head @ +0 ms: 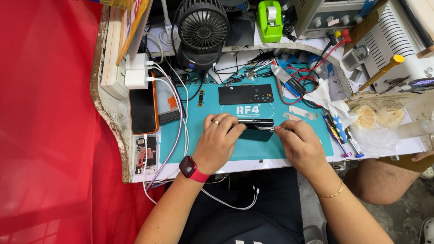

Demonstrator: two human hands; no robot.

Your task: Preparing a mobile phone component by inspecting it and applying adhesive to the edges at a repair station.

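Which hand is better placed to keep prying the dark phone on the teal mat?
Probably the right hand: it pinches a thin metal tool at the dark phone edge, while the left hand grips and steadies the phone's left side on the teal mat.

Bare forearms; red smartwatch (188, 167), gold ring (216, 122), thin gold bracelet (333, 194).

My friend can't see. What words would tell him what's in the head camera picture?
Two bare hands work on a dark phone on a teal mat: the left hand grips it while the right hand pushes a thin metal tool into its edge. A black fan, cables and tools crowd the bench behind.
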